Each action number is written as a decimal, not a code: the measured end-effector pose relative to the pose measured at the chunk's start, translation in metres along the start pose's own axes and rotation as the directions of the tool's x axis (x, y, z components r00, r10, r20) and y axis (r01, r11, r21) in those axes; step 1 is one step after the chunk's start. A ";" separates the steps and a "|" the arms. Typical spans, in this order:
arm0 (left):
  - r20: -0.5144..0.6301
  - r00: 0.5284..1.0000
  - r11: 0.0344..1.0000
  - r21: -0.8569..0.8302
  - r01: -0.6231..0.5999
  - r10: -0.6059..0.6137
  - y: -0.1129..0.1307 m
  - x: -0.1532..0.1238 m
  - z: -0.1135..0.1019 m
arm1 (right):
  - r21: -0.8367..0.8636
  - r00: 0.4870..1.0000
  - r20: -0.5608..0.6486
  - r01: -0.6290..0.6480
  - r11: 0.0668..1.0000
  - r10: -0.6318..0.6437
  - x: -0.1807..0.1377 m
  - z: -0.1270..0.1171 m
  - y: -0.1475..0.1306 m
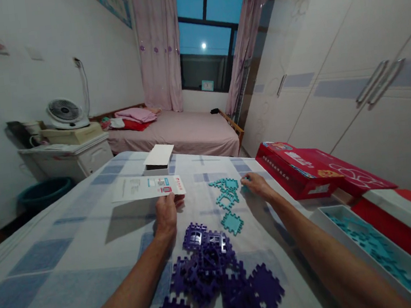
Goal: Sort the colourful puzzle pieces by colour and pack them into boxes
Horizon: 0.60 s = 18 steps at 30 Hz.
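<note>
My left hand (167, 216) grips the lower right edge of a printed paper leaflet (141, 187), fingers closed on it and the sheet tilted above the table. At the right, my right hand (256, 185) has its fingers pinched together, with a small teal piece seeming to show at the fingertips; its shape is too small to tell. Just left of that hand lie several teal interlocking pieces (227, 199), with a square teal panel (232, 223) nearer me. Between my forearms spreads a pile of dark purple interlocking pieces (206, 266), some shaped like window frames.
An open white box (159, 158) stands at the table's far edge. To the right are a red box (295, 169) and a white tray (385, 252) of teal pieces. The table (72, 246) has a checked cloth. Beyond it are a bed (188, 131) and a fan (66, 112).
</note>
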State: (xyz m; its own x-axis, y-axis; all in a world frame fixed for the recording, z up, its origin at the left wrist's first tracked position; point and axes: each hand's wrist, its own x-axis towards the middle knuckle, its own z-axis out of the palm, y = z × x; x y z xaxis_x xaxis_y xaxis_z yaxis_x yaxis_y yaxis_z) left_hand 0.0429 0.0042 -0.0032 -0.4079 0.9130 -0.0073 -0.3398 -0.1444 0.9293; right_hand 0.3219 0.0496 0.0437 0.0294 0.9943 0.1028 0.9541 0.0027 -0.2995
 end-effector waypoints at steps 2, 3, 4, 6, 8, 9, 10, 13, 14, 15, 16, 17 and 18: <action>0.003 1.000 1.000 0.014 0.002 -0.002 0.000 0.000 0.000 | 0.032 0.999 -0.012 0.034 0.999 -0.034 0.006 -0.003 -0.007; 0.004 1.000 1.000 0.019 0.002 -0.002 0.000 0.000 0.000 | 0.047 0.999 -0.014 0.053 0.997 -0.053 0.010 -0.002 -0.012; 0.003 1.000 1.000 0.022 0.003 -0.003 0.000 0.000 0.000 | 0.060 0.998 -0.012 0.069 0.996 -0.069 0.014 0.000 -0.017; 0.004 1.000 1.000 0.020 0.005 -0.005 0.001 -0.001 0.000 | 0.081 0.997 -0.004 0.083 0.993 -0.083 0.021 0.006 -0.024; 0.005 1.000 1.000 0.014 0.009 -0.009 0.002 -0.001 0.000 | 0.098 0.997 -0.001 0.077 0.992 -0.078 0.025 0.013 -0.027; 0.007 1.000 1.000 0.012 0.010 -0.011 0.003 -0.001 0.000 | 0.108 0.997 -0.002 0.074 0.991 -0.074 0.025 0.015 -0.025; 0.008 1.000 1.000 0.011 0.010 -0.010 0.003 -0.001 0.000 | 0.118 0.997 -0.005 0.072 0.990 -0.072 0.025 0.016 -0.023; 0.010 1.000 1.000 0.022 0.002 -0.002 0.002 -0.002 0.001 | 0.156 0.997 -0.025 0.074 0.985 -0.070 0.020 0.014 -0.013; 0.009 1.000 1.000 0.031 -0.001 0.001 0.002 -0.002 0.001 | 0.174 0.997 -0.037 0.074 0.982 -0.069 0.018 0.011 -0.011; 0.010 1.000 0.999 0.041 -0.003 0.003 0.001 -0.002 0.001 | 0.195 0.996 -0.049 0.077 0.978 -0.068 0.017 0.007 -0.009; 0.012 1.000 0.999 0.048 -0.003 0.003 0.001 -0.002 0.001 | 0.220 0.996 -0.062 0.082 0.972 -0.070 0.015 0.004 -0.010; 0.014 1.000 0.999 0.053 -0.005 0.004 0.000 -0.002 0.001 | 0.247 0.995 -0.072 0.091 0.965 -0.076 0.014 0.001 -0.011; 0.016 1.000 0.998 0.055 -0.008 0.007 0.000 -0.002 0.001 | 0.274 0.993 -0.079 0.107 0.956 -0.088 0.014 -0.002 -0.015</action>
State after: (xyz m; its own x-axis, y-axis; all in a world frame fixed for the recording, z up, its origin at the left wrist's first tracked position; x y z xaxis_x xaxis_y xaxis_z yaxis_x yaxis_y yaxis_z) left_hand 0.0440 0.0030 -0.0028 -0.3965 0.9180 0.0052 -0.2895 -0.1304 0.9482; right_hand 0.3086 0.0633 0.0510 -0.0316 0.9786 0.2032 0.8335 0.1380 -0.5350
